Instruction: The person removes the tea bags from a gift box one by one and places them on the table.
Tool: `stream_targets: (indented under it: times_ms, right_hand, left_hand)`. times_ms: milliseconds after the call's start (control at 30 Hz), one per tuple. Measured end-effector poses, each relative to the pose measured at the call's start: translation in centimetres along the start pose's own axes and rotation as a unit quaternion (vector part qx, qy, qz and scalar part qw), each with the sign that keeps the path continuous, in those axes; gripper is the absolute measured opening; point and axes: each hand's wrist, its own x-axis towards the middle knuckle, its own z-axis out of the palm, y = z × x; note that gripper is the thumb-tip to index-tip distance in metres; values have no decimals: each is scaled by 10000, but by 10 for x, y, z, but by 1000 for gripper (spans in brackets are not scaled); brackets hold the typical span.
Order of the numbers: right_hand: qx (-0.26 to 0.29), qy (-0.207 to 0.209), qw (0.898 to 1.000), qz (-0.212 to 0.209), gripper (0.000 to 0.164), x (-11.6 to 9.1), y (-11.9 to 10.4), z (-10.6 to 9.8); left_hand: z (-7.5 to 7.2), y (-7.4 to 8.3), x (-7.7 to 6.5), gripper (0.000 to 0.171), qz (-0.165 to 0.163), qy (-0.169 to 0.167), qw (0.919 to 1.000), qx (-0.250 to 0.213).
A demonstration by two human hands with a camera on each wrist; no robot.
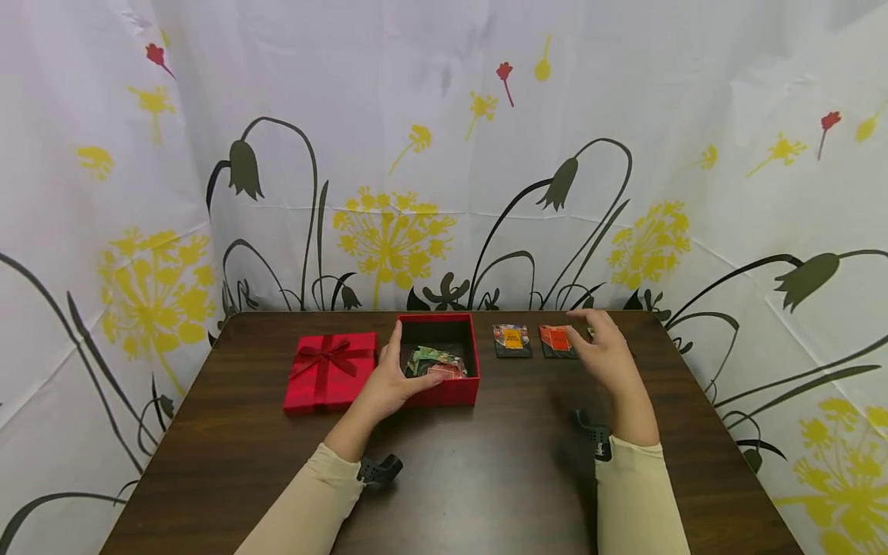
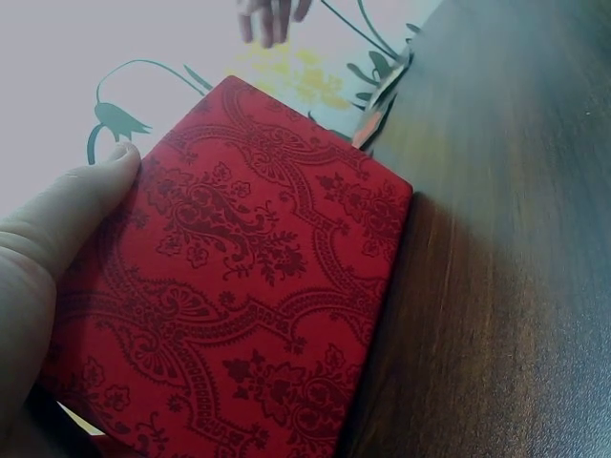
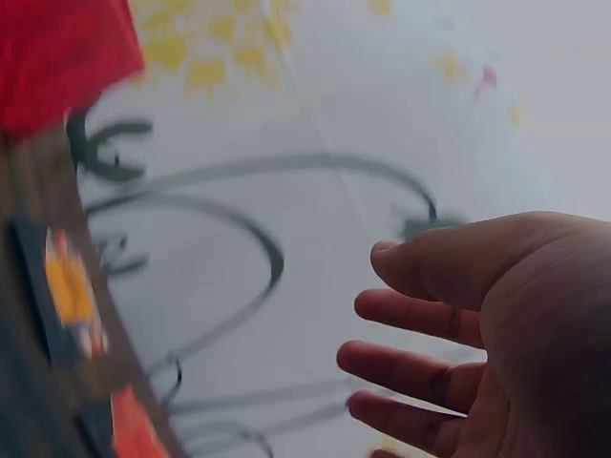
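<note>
We had the red box (image 1: 451, 394) near the far edge of the desk (image 1: 479, 470), its lid (image 1: 347, 376) to the left and room before it between the forearms (image 1: 638, 501). Our left grip (image 1: 388, 381) held the box by its left front corner, thumb at the front. Our right grip (image 1: 607, 354), fingers parted and holding nothing, hung to the box's right, by the orange packet (image 1: 553, 339). It partly hid another packet (image 1: 591, 332); the pile inside the box (image 1: 435, 361) was hard to tell apart.

Dark red florals pattern the red box (image 2: 229, 267); the tabletop (image 1: 479, 478) is brown.
</note>
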Motion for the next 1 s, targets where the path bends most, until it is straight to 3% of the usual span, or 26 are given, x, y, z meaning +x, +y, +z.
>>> stream_targets:
  times_ms: [267,500,833,1000]
  right_hand:
    - [1,-355,9971,-678,33,0,-48,31]
    - [306,-576,9942,-855,27,-5,-72,52]
    - [793,-991,9905,-536,18,-2,-110,75]
    - [1547,-1468,9770,-38,10,11,-127,98]
  left_hand:
    - [-2,0,1,130,63,57,10000,-42]
    - [1,-1,-1,132,44,15,10000,-79]
    - [5,-1,-2,132,42,-38,9999,-137]
    - [1,-1,-2,134,82,-32,9999,-124]
